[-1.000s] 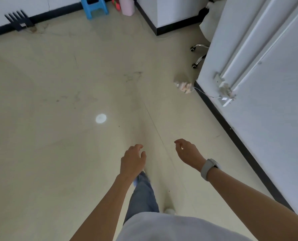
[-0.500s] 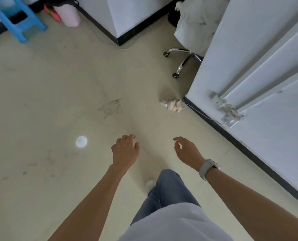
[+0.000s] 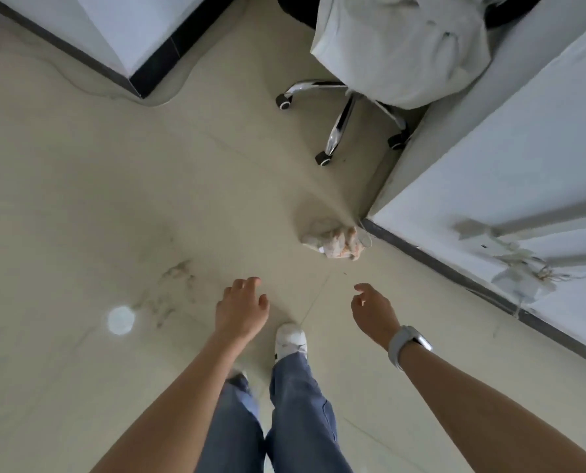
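- Head view: the left hand (image 3: 242,310) is held out over the floor (image 3: 80,199), fingers loosely curled, nothing gripped.
- The right hand (image 3: 373,312) (a pale watch (image 3: 406,346) is worn on its wrist) is likewise relaxed and empty.
- A crumpled wad (image 3: 336,242) is seen lying on the floor ahead of both hands, apart from them, just beside the corner of a white wall (image 3: 489,165).
- A wheeled chair base (image 3: 339,121) is seen beyond the wad.

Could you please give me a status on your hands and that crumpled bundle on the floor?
Left hand and right hand empty, fingers relaxed. Crumpled bundle on floor ahead, by wall corner, untouched. Bare floor between; chair base beyond.
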Tool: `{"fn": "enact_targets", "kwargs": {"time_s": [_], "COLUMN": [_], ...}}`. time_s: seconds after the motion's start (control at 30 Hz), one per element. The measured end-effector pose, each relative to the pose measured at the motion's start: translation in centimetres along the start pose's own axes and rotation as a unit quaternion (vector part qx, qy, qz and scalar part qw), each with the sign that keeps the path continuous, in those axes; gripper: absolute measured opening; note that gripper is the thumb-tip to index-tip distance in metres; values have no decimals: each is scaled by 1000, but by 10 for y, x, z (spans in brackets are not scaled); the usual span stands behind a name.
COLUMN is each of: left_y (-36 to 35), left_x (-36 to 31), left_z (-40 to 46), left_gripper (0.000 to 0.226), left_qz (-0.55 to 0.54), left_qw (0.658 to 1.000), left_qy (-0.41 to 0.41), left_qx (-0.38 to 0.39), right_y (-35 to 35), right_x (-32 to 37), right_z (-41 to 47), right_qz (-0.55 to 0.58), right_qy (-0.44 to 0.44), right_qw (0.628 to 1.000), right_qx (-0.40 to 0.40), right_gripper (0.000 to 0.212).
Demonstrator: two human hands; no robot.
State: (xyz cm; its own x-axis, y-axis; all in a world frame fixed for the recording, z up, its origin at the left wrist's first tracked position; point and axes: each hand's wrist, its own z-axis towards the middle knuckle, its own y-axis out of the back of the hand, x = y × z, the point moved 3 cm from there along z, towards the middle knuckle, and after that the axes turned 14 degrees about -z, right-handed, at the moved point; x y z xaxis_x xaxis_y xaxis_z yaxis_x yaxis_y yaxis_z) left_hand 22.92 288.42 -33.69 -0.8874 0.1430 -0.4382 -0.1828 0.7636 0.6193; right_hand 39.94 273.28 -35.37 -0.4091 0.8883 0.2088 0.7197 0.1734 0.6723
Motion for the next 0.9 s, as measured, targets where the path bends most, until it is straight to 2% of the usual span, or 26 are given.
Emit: {"fn": "enact_targets", "kwargs": {"time_s": [0.17, 0.27, 0.37, 0.5, 0.63, 0.73, 0.8, 0.9], "left_y": [-65, -114, -161, -209, -224, -203, -179, -138], "left_x": [65, 96, 119, 146, 163, 149, 126, 73], "left_z": [167, 266, 351, 419, 434, 427, 405, 345], "left_gripper": [49, 57, 66, 84, 89, 81, 77, 70], "left_qz": [80, 121, 173, 263, 286, 270, 190, 13], "left_qw": [994, 985, 971, 939, 931, 939, 963, 978], "left_qy": [-36, -78, -131, -197, -204, -164, -128, -144], "left_qx": [62, 92, 102, 99, 103, 134, 142, 152], "right_y": [-80, -123, -154, -185, -196, -181, -162, -125], "right_x": [20, 14, 3, -14, -21, -24, -23, -9], "right_z": [162, 256, 338, 409, 423, 402, 366, 288], "right_qz": [-80, -146, -171, -159, -181, -80, 31, 137], "right_qy": [-1, -9, -30, -86, -99, -94, -105, -109], "right_qw": [996, 983, 968, 964, 956, 966, 969, 962], "right_qx": [-39, -115, -182, -195, -210, -225, -223, -212], "right_gripper": [40, 41, 54, 70, 47, 36, 33, 31]}}
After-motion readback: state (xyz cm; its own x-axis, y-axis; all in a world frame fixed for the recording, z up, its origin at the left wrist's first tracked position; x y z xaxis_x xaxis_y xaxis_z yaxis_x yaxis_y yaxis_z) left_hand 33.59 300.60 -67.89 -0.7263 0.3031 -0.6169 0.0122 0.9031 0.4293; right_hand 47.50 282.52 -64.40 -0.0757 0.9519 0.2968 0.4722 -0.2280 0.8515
